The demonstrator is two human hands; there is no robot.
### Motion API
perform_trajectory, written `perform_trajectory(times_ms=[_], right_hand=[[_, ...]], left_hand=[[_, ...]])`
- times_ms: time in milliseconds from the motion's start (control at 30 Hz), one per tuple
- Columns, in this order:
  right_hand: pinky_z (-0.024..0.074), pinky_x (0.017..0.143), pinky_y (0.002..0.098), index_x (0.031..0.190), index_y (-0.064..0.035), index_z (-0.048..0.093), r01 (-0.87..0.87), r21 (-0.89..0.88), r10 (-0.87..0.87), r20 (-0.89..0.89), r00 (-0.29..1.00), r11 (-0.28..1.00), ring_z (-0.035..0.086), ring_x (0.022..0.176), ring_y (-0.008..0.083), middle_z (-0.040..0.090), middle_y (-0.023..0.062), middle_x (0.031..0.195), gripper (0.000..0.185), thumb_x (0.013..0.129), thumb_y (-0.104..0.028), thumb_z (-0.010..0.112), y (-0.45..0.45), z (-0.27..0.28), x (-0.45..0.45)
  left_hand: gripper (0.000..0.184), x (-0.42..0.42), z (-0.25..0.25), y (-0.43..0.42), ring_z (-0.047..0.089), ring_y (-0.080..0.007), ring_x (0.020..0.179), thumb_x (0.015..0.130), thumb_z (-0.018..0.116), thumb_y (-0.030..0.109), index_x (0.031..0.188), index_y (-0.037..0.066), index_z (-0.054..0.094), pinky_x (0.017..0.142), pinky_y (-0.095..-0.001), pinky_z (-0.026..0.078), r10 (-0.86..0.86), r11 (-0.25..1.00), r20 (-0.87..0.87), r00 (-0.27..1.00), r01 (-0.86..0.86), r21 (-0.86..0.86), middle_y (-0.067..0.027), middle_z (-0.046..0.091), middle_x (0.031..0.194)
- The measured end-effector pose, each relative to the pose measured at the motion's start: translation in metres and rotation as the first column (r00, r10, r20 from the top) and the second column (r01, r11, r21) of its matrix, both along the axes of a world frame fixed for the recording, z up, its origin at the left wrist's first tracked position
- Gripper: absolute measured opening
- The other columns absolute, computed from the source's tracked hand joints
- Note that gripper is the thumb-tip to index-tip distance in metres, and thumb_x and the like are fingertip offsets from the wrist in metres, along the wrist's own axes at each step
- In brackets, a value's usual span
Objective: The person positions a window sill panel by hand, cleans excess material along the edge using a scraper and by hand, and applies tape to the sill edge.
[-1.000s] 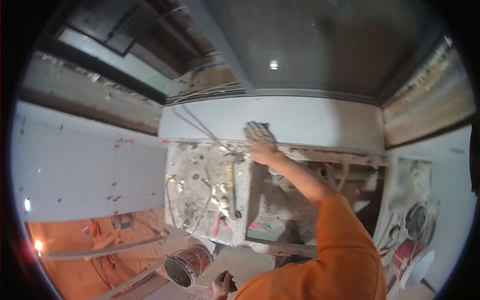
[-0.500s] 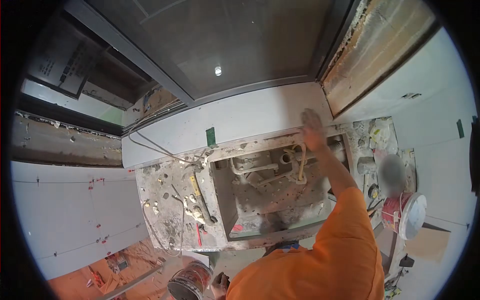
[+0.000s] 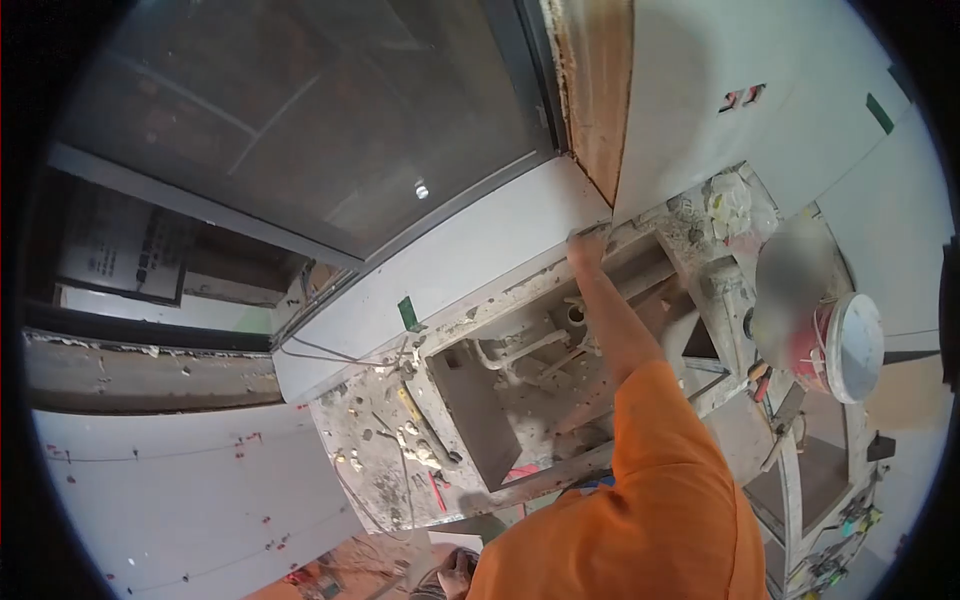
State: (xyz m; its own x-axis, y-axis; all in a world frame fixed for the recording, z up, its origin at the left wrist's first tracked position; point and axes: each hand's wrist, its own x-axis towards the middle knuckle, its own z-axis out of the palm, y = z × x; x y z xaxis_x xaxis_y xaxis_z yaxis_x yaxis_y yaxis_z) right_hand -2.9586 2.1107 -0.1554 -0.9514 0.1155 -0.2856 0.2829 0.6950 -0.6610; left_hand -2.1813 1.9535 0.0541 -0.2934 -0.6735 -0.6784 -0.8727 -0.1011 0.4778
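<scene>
My right hand [image 3: 587, 246] reaches across the sink cut-out to the far rim, touching the lower edge of the white panel [image 3: 480, 245] near the wall corner. Its fingers are small and blurred, so their grip does not show. Low in the view, my left hand [image 3: 457, 575] hangs beside my orange sleeve, its fingers mostly hidden. Under my right arm lies the rectangular opening [image 3: 505, 425] in the worktop, with pale pipes [image 3: 525, 350] inside.
On the worktop's left lie a hammer-like tool with a yellow part [image 3: 412, 405], a red tool [image 3: 437, 490] and crumbs of debris. A cable [image 3: 330, 355] runs from the window. To the right stand a red-and-white bucket [image 3: 840, 350] and a plastic bag [image 3: 735, 205].
My right hand has gone from the panel's face down to its lower edge, nearer the corner. The view has turned right, and the bucket by my left hand has mostly left it.
</scene>
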Motion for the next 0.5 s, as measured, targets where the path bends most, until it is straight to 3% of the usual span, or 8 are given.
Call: perform_trajectory(times_ms=[33,133,167,267,367,433,500], right_hand=[[0.0525,0.076,0.0528,0.086,0.0019,0.073,0.009,-0.014,-0.009,-0.002,1.0,1.0,0.067,0.085,0.0436,0.07,0.0262,0.087,0.031,0.093,-0.024,0.058,0.0,0.004,-0.005],[0.0534,0.084,0.0532,0.093,0.0052,0.071,0.276,-0.218,-0.288,-0.024,0.957,0.936,0.067,0.094,0.0456,0.07,0.0288,0.097,0.035,0.092,-0.027,0.057,-0.001,-0.015,-0.013],[0.0534,0.084,0.0532,0.093,0.0052,0.071,0.282,-0.226,-0.294,-0.018,0.956,0.932,0.067,0.094,0.0456,0.07,0.0288,0.097,0.035,0.092,-0.027,0.057,-0.003,-0.025,-0.013],[0.0515,0.094,0.053,0.106,0.0067,0.07,0.201,-0.003,-0.193,-0.309,0.931,0.98,0.065,0.104,0.0465,0.068,0.0307,0.109,0.042,0.093,-0.031,0.056,0.002,-0.052,-0.015],[0.0501,0.097,0.0526,0.111,0.0059,0.069,0.193,-0.094,-0.21,-0.236,0.949,0.977,0.064,0.106,0.0466,0.067,0.0306,0.114,0.044,0.093,-0.032,0.055,0.01,0.011,0.017],[0.0493,0.099,0.0525,0.113,0.0055,0.068,0.2,-0.136,-0.224,-0.198,0.954,0.97,0.064,0.108,0.0466,0.067,0.0306,0.117,0.045,0.093,-0.032,0.055,0.022,0.019,0.042],[0.0507,0.098,0.0496,0.11,0.0006,0.072,0.126,0.001,-0.088,-0.71,0.699,0.992,0.065,0.109,0.0415,0.069,0.0248,0.116,0.043,0.09,-0.035,0.059,0.034,-0.001,0.061]], left_hand=[[0.029,-0.001,0.002,-0.004,0.058,-0.0089,0.073,0.098,0.064,0.023,0.104,-0.004,0.072,0.067,-0.0282,0.049,-0.003,1.0,0.012,1.0,0.004,-0.007,-0.0021,0.068,0.081],[0.029,0.002,0.002,0.0,0.059,-0.009,0.074,0.098,0.064,0.023,0.105,-0.005,0.072,0.068,-0.0282,0.05,-0.041,0.998,0.025,0.999,0.042,-0.036,-0.0022,0.068,0.082],[0.029,0.0,0.002,0.001,0.059,-0.009,0.074,0.098,0.065,0.023,0.105,-0.005,0.072,0.068,-0.0282,0.05,-0.056,0.997,0.031,0.998,0.057,-0.045,-0.0023,0.068,0.082],[0.03,-0.004,0.002,0.009,0.059,-0.0091,0.074,0.098,0.065,0.023,0.105,-0.005,0.072,0.068,-0.0282,0.05,-0.088,0.994,0.058,0.994,0.091,-0.055,-0.0025,0.068,0.083],[0.03,-0.016,0.001,0.015,0.06,-0.0092,0.075,0.098,0.065,0.023,0.106,-0.005,0.072,0.068,-0.0282,0.05,-0.117,0.991,0.081,0.99,0.122,-0.062,-0.0026,0.069,0.083],[0.03,-0.023,0.0,0.018,0.06,-0.0093,0.075,0.098,0.065,0.023,0.106,-0.005,0.072,0.069,-0.0281,0.05,-0.137,0.988,0.099,0.986,0.143,-0.058,-0.0027,0.069,0.084],[0.03,-0.031,-0.001,0.019,0.06,-0.0094,0.075,0.098,0.065,0.023,0.106,-0.005,0.072,0.069,-0.0281,0.05,-0.154,0.985,0.112,0.982,0.161,-0.054,-0.0028,0.069,0.084]])
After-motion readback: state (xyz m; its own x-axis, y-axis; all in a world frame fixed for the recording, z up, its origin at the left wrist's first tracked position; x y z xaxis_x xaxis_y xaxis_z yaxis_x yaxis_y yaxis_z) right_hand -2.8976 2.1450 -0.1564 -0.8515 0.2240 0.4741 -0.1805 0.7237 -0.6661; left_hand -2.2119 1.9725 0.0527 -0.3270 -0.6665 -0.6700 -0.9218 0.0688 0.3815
